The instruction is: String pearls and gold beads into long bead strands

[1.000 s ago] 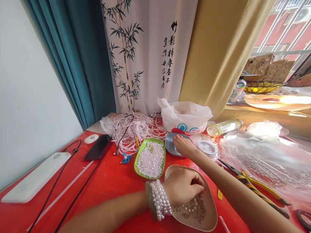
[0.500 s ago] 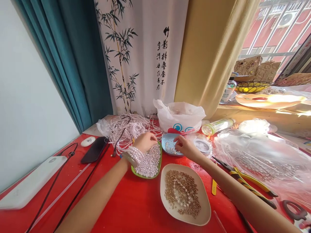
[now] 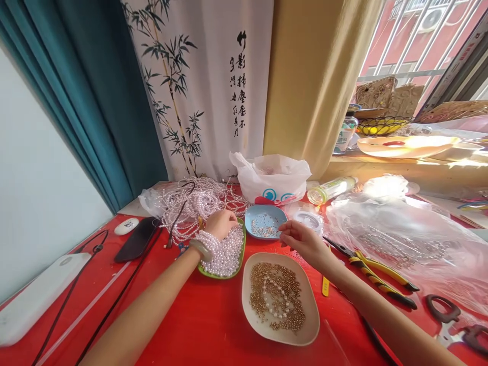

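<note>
My left hand (image 3: 221,223) rests curled over the white pearls in a green dish (image 3: 238,262), fingers closed in the beads; what it pinches is hidden. Pearl bracelets and a jade bangle (image 3: 204,247) circle that wrist. My right hand (image 3: 299,238) hovers between a small blue dish (image 3: 265,223) of tiny silver pieces and a beige dish (image 3: 280,297) of gold beads, fingers pinched on something too small to name.
A heap of pearl strands (image 3: 190,203) lies behind the green dish. A white plastic bag (image 3: 270,178), thread spool (image 3: 308,219), bottle (image 3: 330,189), yellow-handled pliers (image 3: 373,272), scissors (image 3: 453,317), phone (image 3: 135,238), power bank (image 3: 36,297) and clear plastic (image 3: 412,239) crowd the red table.
My left hand moved from the beige gold-bead dish to the green pearl dish. My right hand drew back from the blue dish toward me. The view drifted right.
</note>
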The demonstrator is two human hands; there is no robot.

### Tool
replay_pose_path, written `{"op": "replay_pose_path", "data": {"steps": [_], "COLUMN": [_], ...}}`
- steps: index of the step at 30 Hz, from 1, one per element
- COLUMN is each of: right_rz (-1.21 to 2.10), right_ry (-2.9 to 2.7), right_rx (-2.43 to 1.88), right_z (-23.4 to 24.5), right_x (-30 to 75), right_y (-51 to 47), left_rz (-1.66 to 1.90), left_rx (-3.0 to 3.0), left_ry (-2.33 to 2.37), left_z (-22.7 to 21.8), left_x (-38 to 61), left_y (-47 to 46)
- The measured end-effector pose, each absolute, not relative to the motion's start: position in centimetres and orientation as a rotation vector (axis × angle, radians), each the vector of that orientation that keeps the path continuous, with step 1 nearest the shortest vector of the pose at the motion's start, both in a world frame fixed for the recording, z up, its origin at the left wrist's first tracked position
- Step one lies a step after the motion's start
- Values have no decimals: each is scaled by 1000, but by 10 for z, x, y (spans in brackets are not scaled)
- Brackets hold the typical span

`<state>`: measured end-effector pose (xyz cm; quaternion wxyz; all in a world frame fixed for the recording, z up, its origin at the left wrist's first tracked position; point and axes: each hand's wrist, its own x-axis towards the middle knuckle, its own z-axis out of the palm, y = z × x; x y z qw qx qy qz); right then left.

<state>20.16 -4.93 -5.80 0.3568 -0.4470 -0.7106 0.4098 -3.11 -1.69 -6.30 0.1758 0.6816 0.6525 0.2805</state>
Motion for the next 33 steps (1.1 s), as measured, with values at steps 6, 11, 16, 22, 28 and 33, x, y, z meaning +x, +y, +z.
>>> {"op": "replay_pose_path", "data": {"steps": [6, 11, 16, 22, 28, 33], "right_rz": [773, 415, 182, 133, 127, 116], "right_ry": [-1821, -1858, -1896, -1926, -1941, -1951], "right_rx": [-1088, -1042, -1010, -953, -960, -952], "right_z": [-36, -16, -7, -6, -9, -10], "right_x": [189, 183, 183, 182, 180, 179], "right_y": [-73, -96, -105, -107, -107, -107], "left_rz": [1009, 1174, 1166, 1159, 1170, 1175], "left_rx": [1725, 1116, 1013, 997, 1023, 1044], "left_ry": [1439, 904, 803, 745, 760, 777], "left_z": [-49, -31, -24, -22, -23, -23], "left_x": [-4, 19, 24, 26, 29, 29], "left_y": [-41, -73, -85, -88, -89, -89]}}
